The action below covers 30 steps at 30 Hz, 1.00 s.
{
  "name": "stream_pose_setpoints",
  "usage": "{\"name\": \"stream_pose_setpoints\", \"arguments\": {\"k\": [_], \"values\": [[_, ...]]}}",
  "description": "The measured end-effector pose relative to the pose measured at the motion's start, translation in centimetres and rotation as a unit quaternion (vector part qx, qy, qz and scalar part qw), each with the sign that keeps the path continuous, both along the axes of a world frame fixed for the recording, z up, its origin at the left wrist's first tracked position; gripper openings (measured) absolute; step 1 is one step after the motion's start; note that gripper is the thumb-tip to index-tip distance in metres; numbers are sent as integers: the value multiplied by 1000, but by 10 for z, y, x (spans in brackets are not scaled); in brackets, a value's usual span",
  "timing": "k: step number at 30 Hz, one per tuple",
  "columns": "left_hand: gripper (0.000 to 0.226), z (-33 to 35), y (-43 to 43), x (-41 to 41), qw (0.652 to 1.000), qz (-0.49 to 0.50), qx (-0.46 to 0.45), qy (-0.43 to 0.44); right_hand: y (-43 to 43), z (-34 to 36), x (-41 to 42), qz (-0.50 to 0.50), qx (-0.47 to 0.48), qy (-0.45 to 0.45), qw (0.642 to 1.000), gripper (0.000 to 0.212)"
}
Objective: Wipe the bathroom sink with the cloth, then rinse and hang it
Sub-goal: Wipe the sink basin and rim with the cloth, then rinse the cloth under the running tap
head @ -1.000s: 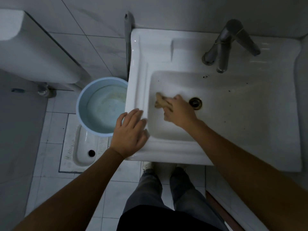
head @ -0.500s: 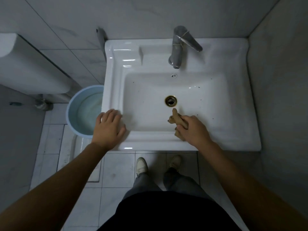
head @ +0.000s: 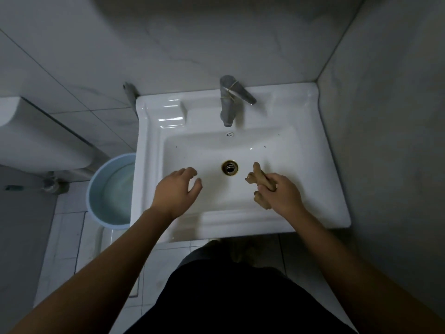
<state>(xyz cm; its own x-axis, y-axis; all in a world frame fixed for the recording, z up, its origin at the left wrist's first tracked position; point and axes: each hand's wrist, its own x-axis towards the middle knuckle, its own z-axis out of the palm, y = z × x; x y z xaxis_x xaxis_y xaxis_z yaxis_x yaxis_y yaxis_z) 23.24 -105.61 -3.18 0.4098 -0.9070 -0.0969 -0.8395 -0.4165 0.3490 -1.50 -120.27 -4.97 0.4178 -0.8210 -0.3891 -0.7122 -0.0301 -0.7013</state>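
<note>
- The right hand (head: 283, 197) holds the cloth (head: 261, 180), its fingers curled shut around the bunched middle so that twisted ends stick out above and below the fist. The cloth sits over the right part of the basin, just right of the drain (head: 230, 167).
- The left hand (head: 174, 192) hovers over the left part of the basin with its fingers loosely curled and apart, holding nothing; whether it touches the porcelain cannot be told.
- Risk: wadded into a rope like this, the cloth probably meets the surface with only a small patch, so strokes could skip the dark specks that dot the far right of the basin wall.
- Risk: the sink (head: 333, 213) is glossy glazed ceramic, and if it is wet a bracing palm could slide on the smooth rim.
- Risk: a loose cloth end trailing near the open drain could snag on its metal ring during a sweep.
- Risk: the blue bucket (head: 96, 189) stands right against the sink's left edge on the floor, so an elbow or a dropped cloth could end up in it.
- Materials: the cloth looks tan, soft and limp; the basin is white, rectangular with rounded corners and a stepped rim.
- The tap (head: 228, 104) is dull grey metal with a thin string tied round it; the drain ring is brassy.
</note>
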Motion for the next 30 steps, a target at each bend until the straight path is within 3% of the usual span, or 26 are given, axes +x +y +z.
{"name": "stream_pose_setpoints", "arguments": {"k": [3,10,13,16,30], "values": [[37,13,-43,9,999,-13,-48,9,-10,9,12,-48,28,-28,998,5],[45,42,-160,34,976,-71,-203,-26,-36,13,44,-99,53,-49,992,10],[55,41,-199,35,975,-121,-175,-68,-41,12,51,-111,67,-66,989,20],[63,35,-219,31,972,-143,-157,-103,-46,16,56,-113,56,-61,990,10],[59,34,-229,14,971,-97,-119,-182,-68,15,52,-79,101,-113,985,9]]}}
